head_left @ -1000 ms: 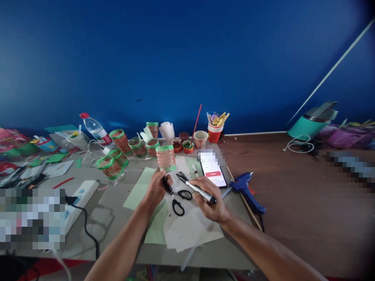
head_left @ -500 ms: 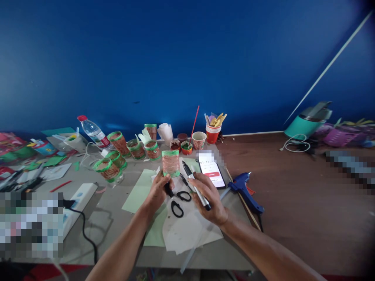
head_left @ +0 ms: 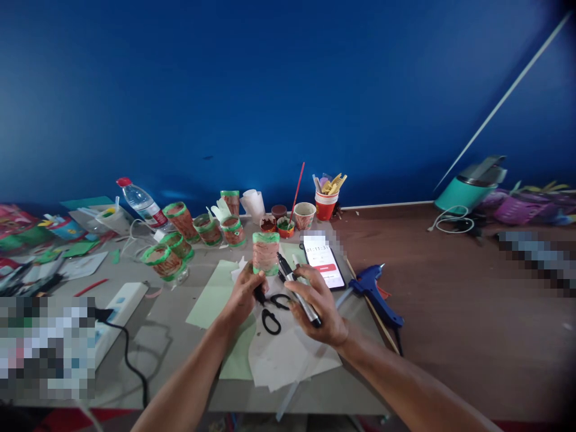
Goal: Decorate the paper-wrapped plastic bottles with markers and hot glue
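Note:
My left hand (head_left: 244,294) is closed at the base of a cup (head_left: 265,252) painted brown with green bands, holding it up over the papers. A small black piece (head_left: 260,294), perhaps a cap, shows by the same fingers. In my right hand (head_left: 326,309) is a silver-and-black marker (head_left: 308,310), its dark end pointing toward the cup's lower right side. Beneath the hands, black-handled scissors (head_left: 271,323) lie on white paper (head_left: 294,357), their blades hidden. Light green paper (head_left: 209,294) extends to the left.
Several painted cups (head_left: 180,219) stand behind on the left, near a water bottle (head_left: 143,203). Paint cups (head_left: 285,228) hold red and green paint. A phone (head_left: 323,264), a blue glue gun (head_left: 377,294) and a white power strip (head_left: 121,315) flank the work area.
The painted cup has shifted slightly right in my left hand, closer to the marker. My right hand and the marker have moved slightly left. The surroundings look unchanged.

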Demonstrator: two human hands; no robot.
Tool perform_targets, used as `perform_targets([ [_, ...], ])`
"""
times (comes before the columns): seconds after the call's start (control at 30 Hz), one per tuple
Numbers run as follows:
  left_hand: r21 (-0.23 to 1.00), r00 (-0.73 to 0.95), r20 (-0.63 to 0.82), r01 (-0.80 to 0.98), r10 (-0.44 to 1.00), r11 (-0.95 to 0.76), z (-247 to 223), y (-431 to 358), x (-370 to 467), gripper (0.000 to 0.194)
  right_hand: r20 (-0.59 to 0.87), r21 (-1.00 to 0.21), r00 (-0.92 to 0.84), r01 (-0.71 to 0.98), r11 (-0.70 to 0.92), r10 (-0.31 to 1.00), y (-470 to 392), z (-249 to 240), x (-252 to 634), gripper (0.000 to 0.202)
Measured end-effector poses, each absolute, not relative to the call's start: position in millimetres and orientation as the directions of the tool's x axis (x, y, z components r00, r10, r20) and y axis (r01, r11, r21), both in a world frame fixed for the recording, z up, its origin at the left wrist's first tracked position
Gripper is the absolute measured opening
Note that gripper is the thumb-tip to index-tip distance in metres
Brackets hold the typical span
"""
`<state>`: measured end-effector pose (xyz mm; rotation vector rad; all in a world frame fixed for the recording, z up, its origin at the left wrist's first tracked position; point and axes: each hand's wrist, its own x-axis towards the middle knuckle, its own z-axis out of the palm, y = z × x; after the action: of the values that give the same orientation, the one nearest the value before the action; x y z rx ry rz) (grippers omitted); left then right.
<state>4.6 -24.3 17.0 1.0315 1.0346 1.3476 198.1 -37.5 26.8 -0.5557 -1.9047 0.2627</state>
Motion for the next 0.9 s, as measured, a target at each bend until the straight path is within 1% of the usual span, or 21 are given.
perform_targets([
  [0.2, 0.983, 0.006, 0.079, -0.168, 0.997, -0.077, 8.0, -23.2, 1.1, 0.03, 0.822, -0.409, -0.317, 0.251, 0.877, 0.474, -36.8, 26.5, 198.2, 0.04],
  [0.47, 0.976, 0.027, 0.076, -0.209, 0.997, -0.069, 7.1, -22.5, 0.4, 0.036, 0.834, -0.405, -0.275, 0.283, 0.87, 0.478, -36.0, 27.8, 198.1, 0.041],
  [0.63, 0.978, 0.033, 0.09, -0.193, 0.995, -0.082, 7.6, -22.9, 0.6, 0.04, 0.843, -0.383, -0.277, 0.293, 0.876, 0.462, -35.5, 28.3, 198.1, 0.039],
  [0.9, 0.986, 0.045, 0.11, -0.13, 0.993, -0.103, 10.9, -22.4, 0.6, 0.037, 0.849, -0.383, -0.267, 0.283, 0.879, 0.456, -34.2, 26.7, 197.8, 0.037],
])
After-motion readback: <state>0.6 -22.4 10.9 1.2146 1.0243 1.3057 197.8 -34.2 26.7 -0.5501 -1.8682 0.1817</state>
